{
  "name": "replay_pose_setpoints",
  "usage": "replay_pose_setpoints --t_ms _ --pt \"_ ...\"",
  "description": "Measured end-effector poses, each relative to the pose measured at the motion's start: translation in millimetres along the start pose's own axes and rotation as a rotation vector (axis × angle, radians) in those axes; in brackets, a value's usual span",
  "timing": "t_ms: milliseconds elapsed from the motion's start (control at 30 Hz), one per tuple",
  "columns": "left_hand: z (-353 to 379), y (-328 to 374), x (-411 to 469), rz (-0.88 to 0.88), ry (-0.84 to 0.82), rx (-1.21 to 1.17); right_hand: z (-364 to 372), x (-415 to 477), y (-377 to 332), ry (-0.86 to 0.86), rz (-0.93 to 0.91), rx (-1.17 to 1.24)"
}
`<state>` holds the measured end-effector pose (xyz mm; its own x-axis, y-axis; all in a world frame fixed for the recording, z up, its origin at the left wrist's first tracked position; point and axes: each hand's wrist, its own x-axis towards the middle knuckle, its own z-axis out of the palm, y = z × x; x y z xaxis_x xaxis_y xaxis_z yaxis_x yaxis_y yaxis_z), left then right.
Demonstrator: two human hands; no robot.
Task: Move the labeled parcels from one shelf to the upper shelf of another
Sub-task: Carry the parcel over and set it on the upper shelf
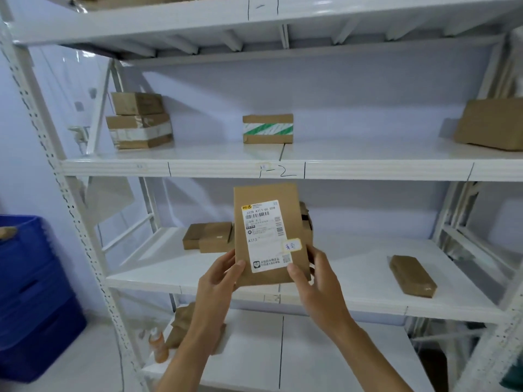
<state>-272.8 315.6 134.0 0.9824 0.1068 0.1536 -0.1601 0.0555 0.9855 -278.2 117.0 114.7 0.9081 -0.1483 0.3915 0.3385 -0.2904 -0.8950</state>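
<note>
At lower centre of the frame, 2 bare hands hold up a flat brown labeled parcel. The left hand clamps its lower left corner, thumb on the front face; the right hand clamps its lower right edge, thumb on the white shipping label. The parcel stands upright, long axis vertical, label facing the camera, with a small handwritten sticker (characters too small to read) at the label's right.

At the left edge stands a stack of blue crates, cut off by the frame; their contents cannot be seen.

Behind the parcel is a white metal shelving unit. The bottom shelf holds an orange bottle and a crumpled brown package, partly hidden by the left forearm. The shelf level with the hands holds 2 small brown boxes at centre left, another box mostly hidden behind the parcel, and a taped brown packet at right.

Farther up, the shelf marked "1-2" holds 2 stacked cartons at left, a box with green-striped tape at centre, and a brown carton cut off at the right edge.
</note>
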Motion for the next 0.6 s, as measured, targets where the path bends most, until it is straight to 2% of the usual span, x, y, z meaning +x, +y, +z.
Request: replay_pose_setpoints --t_ms 267,600 --pt "8.8 12.3 37.6 0.061 0.049 0.010 3.7 33.6 1.1 -0.001 -0.037 0.008" --pt "5.5 3.2 64.6 0.161 0.038 0.017 18.3 54.0 7.4 0.086 -0.057 0.008"
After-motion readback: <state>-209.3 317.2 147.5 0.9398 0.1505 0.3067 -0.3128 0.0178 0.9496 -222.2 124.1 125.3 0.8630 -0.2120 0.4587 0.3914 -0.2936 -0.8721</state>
